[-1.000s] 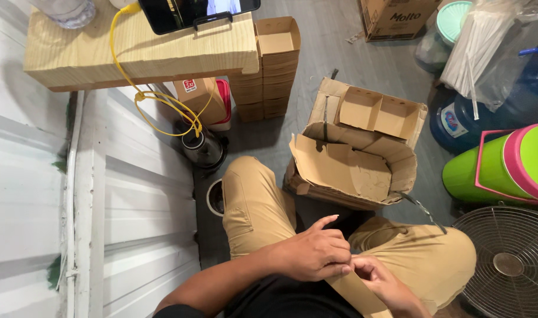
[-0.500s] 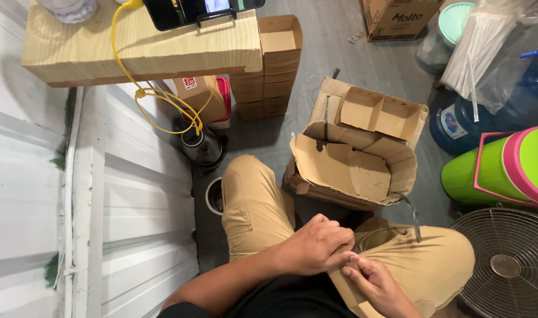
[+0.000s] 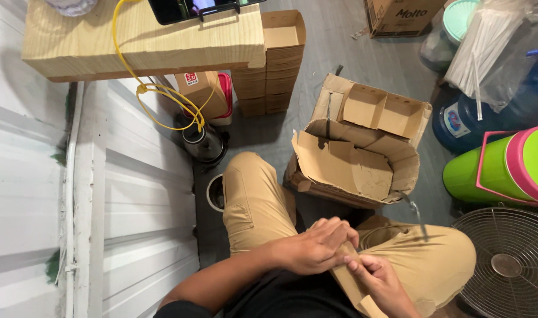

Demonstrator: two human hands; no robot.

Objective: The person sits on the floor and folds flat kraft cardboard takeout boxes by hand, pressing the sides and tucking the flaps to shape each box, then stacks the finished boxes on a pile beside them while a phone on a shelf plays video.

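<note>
Head view: person sits on the floor [image 3: 345, 41], knees apart, w/ a flat brown cardboard piece [image 3: 346, 281] in the lap. Left hand [image 3: 316, 247] lies over its upper end, fingers curled down and clamped on it – prob. pressing a fold flat. Right hand [image 3: 383, 285] grips the lower edge from beneath, thumb on top, closed on the same piece. Both hands touch at the card.

Just ahead, an open carton [image 3: 357, 147] w/ torn flaps – near enough to reach. Stack of small folded boxes [image 3: 277, 65] stands by the wooden table [image 3: 145, 50]. Room is tight: white metal wall [image 3: 74, 206] on the left, fan grille [image 3: 504, 265] and green jug [image 3: 504, 168] on the right; free floor only beyond the carton.
</note>
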